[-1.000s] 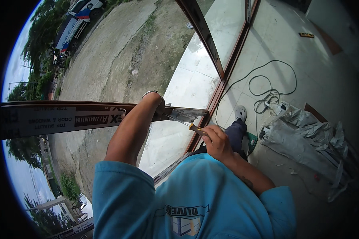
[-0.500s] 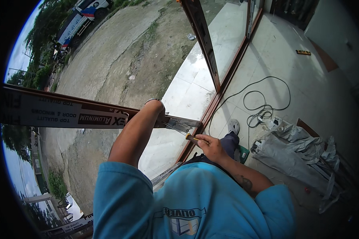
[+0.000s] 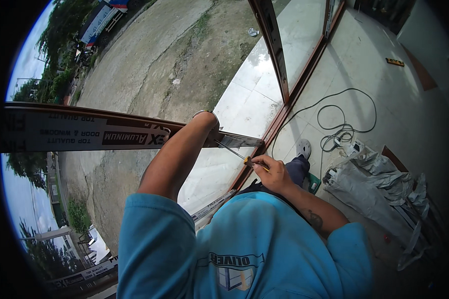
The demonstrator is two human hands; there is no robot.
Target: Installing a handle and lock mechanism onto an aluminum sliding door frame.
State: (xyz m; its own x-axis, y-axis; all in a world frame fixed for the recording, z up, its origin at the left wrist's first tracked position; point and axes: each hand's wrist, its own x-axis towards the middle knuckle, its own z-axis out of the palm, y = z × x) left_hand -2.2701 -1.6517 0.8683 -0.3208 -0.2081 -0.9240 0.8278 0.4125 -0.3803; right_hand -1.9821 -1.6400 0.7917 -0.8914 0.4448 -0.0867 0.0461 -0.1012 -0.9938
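Observation:
My right hand (image 3: 273, 174) is closed round a screwdriver (image 3: 248, 161) with a yellow and dark handle, thumb and fingers pinching the grip. Its thin metal shaft slants up and left, and the tip meets the brown aluminum profile (image 3: 90, 130) near that profile's right end. Labelled protective film covers much of this profile. My left arm reaches over it, and my left hand (image 3: 213, 133), below a band at the wrist, lies against its far side. Those fingers are hidden, so their grip cannot be made out.
A brown frame track (image 3: 304, 89) runs along the tiled floor, with another brown profile (image 3: 274, 50) rising from it. To the right lie a looped black cable (image 3: 341, 119), a wrapped bundle of lengths (image 3: 369, 192) and a yellow level (image 3: 395, 62). Rough concrete ground (image 3: 149, 74) is outside.
The whole view has shifted, so the scene sits further right. My right fingers have moved on the screwdriver handle, showing its rear end. The left hand stays at the profile.

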